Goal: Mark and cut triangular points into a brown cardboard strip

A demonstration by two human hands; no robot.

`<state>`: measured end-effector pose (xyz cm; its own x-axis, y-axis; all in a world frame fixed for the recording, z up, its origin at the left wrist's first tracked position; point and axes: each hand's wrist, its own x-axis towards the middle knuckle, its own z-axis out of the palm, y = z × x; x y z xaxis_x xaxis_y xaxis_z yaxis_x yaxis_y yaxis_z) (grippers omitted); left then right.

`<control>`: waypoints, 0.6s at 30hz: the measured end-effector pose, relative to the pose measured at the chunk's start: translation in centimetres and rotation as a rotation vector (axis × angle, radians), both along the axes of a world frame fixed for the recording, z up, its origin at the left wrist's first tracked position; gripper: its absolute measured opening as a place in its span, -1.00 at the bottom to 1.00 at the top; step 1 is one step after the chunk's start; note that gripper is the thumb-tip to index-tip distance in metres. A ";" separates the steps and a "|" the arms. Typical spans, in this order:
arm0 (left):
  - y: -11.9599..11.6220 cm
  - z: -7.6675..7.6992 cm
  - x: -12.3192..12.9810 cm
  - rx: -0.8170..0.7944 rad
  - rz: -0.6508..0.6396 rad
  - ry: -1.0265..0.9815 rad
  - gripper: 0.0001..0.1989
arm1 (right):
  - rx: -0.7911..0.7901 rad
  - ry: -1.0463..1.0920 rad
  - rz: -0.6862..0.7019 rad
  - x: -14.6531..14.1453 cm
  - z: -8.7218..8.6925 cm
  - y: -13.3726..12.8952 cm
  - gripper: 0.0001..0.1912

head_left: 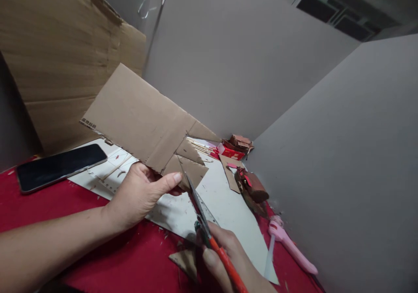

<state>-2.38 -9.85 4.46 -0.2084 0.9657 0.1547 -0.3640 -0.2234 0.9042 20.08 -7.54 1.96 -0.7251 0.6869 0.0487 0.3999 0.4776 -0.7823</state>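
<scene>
A brown cardboard piece (140,106) is raised over the table at a slant, with pencil lines and slits along its right end. My left hand (140,188) grips its lower edge, thumb on the near face and fingers mostly behind. In my right hand (228,254) is a pair of scissors (204,221) with an orange handle. The blades point up and left, and their tips are at the cardboard's lower right flap, close to my left thumb. I cannot tell whether the blades touch the flap. A small cardboard scrap (185,262) lies below, beside my right hand.
A white sheet (228,210) covers part of the red tabletop (130,258). On the left lies a phone (62,166). Thin wooden sticks (204,147), a red box (231,150), brown pieces (253,186) and a pink glue gun (292,245) line the wall side. A large cardboard sheet (58,58) stands behind.
</scene>
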 end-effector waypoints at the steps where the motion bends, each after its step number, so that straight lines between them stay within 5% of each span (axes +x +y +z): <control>1: 0.0 0.1 0.0 0.000 -0.001 0.003 -0.81 | -0.002 0.002 0.005 0.1 -0.1 0.0 -0.44; 18: 0.1 -0.1 -0.2 0.013 -0.030 0.040 -0.79 | 0.014 0.114 0.072 0.2 -1.2 0.4 -0.51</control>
